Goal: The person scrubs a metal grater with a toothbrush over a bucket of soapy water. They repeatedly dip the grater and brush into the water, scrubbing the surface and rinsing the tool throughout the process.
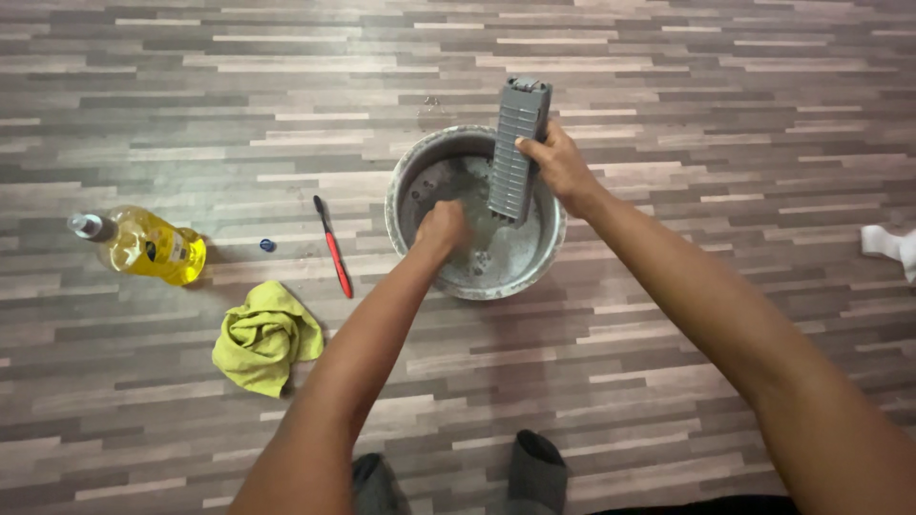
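The right hand (561, 164) is gripping a grey ribbed filter (519, 150), its fingers clamped around the filter's edge and holding it upright, with the lower end dipping into a metal basin (408, 175). The left hand (441, 227) is reaching down inside the basin just beside that lower end; its fingers are curling together (whether on anything, I cannot tell). Well off to the left of those fingers, a red toothbrush (333, 249), a green cloth (266, 336), a blue cap (267, 245) and a yellow bottle (143, 244) are lying on the floor (668, 362).
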